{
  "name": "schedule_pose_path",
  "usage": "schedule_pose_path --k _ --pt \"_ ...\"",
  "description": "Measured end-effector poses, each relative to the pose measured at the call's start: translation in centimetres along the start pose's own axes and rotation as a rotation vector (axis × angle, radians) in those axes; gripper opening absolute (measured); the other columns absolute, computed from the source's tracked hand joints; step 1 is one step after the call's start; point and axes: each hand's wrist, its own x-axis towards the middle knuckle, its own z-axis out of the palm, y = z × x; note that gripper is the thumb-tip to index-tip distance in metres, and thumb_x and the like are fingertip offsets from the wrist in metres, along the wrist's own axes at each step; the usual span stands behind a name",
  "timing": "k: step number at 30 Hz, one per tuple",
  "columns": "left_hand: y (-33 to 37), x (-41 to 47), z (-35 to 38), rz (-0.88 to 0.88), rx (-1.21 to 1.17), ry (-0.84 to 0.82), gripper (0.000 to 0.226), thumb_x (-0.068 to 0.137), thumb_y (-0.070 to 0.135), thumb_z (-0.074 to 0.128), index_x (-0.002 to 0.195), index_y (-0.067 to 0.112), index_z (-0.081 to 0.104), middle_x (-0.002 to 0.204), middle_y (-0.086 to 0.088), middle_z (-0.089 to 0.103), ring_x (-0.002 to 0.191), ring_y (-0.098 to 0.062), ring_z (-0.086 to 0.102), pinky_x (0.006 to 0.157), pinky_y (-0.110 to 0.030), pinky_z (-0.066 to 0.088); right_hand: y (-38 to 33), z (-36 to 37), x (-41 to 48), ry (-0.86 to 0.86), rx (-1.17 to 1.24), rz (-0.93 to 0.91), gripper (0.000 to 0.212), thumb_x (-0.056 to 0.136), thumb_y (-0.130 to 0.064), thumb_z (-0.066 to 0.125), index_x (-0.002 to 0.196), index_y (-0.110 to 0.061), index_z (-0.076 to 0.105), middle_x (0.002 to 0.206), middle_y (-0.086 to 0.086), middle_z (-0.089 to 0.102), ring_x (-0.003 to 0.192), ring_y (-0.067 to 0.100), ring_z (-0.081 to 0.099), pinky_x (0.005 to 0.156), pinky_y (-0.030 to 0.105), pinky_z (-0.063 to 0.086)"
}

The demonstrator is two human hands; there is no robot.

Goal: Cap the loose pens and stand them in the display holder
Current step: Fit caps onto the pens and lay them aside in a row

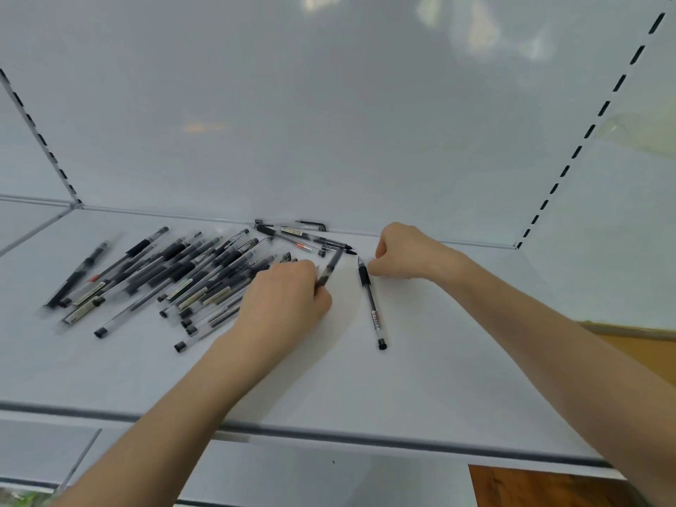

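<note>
My left hand [285,298] is pinching a clear plastic pen with black grip [330,268], right of the heap of black pens [164,276]; my right hand [406,252] is lying curled, on what I cannot tell. I'm risking bumping the heap, pens rolling off the near edge of the glossy white shelf [439,378]. Far side, a white slotted panel [329,122] is standing; holder isn't showing.

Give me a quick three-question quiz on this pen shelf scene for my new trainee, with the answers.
1. True or false: the display holder is in view.
2. The left hand grips: A) a pen; B) a loose cap; C) nothing.
3. Fill in: the pile of pens lies on the shelf to the ___ of the left hand.
Key: 1 false; 2 A; 3 left.
</note>
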Motion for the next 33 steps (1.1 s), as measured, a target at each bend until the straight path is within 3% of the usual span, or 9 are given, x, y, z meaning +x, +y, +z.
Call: schedule_pose_path --k 4,6,8,9,11,14,17,23,33 --pt "-1.3 -1.2 -1.6 -0.098 -0.368 0.07 0.009 0.083 0.018 0.051 0.088 0.011 0.054 0.078 -0.004 0.063 0.073 -0.023 0.057 0.051 -0.023 0.043 1.1 0.4 0.1 0.071 0.06 -0.009 0.038 0.071 -0.011 0.052 0.049 -0.018 0.023 0.051 0.002 0.02 0.052 0.017 0.019 0.049 0.026 0.014" --pt "-1.7 -1.7 -2.0 -0.127 -0.484 0.077 0.004 0.084 0.016 0.051 0.088 0.016 0.05 0.075 -0.001 0.061 0.064 -0.016 0.053 0.039 -0.013 0.035 1.8 0.5 0.2 0.099 0.113 0.0 0.026 0.075 -0.011 0.052 0.05 -0.006 0.044 0.056 0.015 0.031 0.058 0.017 0.029 0.053 0.026 0.023" --pt "-2.1 -1.9 -2.2 -0.118 -0.555 0.102 0.004 0.086 0.014 0.051 0.086 0.017 0.048 0.075 -0.005 0.059 0.056 -0.012 0.044 0.048 -0.012 0.036 2.2 0.2 0.0 0.176 0.243 -0.026 0.02 0.083 -0.012 0.053 0.082 0.007 0.059 0.068 0.017 0.049 0.067 0.018 0.045 0.057 0.027 0.035" --pt "-2.1 -2.0 -2.3 -0.113 -0.579 0.106 0.005 0.086 0.015 0.051 0.085 0.018 0.047 0.075 -0.008 0.059 0.054 -0.011 0.041 0.051 -0.012 0.036 2.1 -0.2 -0.3 0.199 0.366 -0.053 0.016 0.086 -0.014 0.053 0.09 0.001 0.058 0.074 0.01 0.058 0.072 0.019 0.053 0.061 0.028 0.041" --pt "-2.2 -2.2 -2.5 -0.083 -0.609 0.111 0.008 0.087 0.022 0.051 0.082 0.026 0.048 0.068 -0.008 0.057 0.051 -0.01 0.04 0.052 -0.014 0.036 1.6 -1.2 -1.3 0.199 0.662 -0.143 0.002 0.09 -0.014 0.053 0.09 -0.013 0.055 0.079 0.002 0.064 0.073 0.015 0.061 0.067 0.024 0.047" --pt "-2.0 -2.4 -3.2 -0.031 -0.623 0.148 0.013 0.086 0.033 0.051 0.074 0.04 0.05 0.058 0.008 0.056 0.055 -0.004 0.046 0.055 -0.013 0.036 1.1 -2.6 -2.9 0.205 0.837 -0.279 0.01 0.091 -0.011 0.052 0.087 -0.018 0.059 0.075 -0.002 0.062 0.066 0.008 0.059 0.069 0.025 0.051" --pt "-1.8 -2.6 -3.9 -0.001 -0.626 0.177 0.023 0.085 0.029 0.054 0.069 0.045 0.05 0.064 0.032 0.058 0.062 0.001 0.051 0.06 -0.009 0.038 0.8 -3.4 -4.3 0.196 0.856 -0.382 0.016 0.091 -0.01 0.053 0.088 -0.022 0.063 0.073 -0.008 0.062 0.07 0.005 0.059 0.071 0.023 0.052" --pt "-2.0 -2.7 -4.0 0.058 -0.588 0.182 0.011 0.078 0.046 0.049 0.069 0.051 0.051 0.089 0.029 0.058 0.08 -0.006 0.055 0.067 -0.02 0.045 0.0 -4.2 -5.4 0.21 0.696 -0.518 0.023 0.088 -0.005 0.055 0.087 -0.026 0.064 0.067 -0.021 0.063 0.067 -0.002 0.057 0.065 0.014 0.05" --pt "-2.0 -3.2 -4.2 0.114 -0.584 0.151 0.011 0.076 0.044 0.045 0.069 0.044 0.054 0.086 0.016 0.06 0.075 -0.013 0.053 0.067 -0.022 0.04 -0.8 -4.2 -6.0 0.137 0.598 -0.556 0.025 0.086 -0.004 0.057 0.086 -0.028 0.065 0.07 -0.021 0.062 0.068 -0.002 0.055 0.065 0.013 0.047"
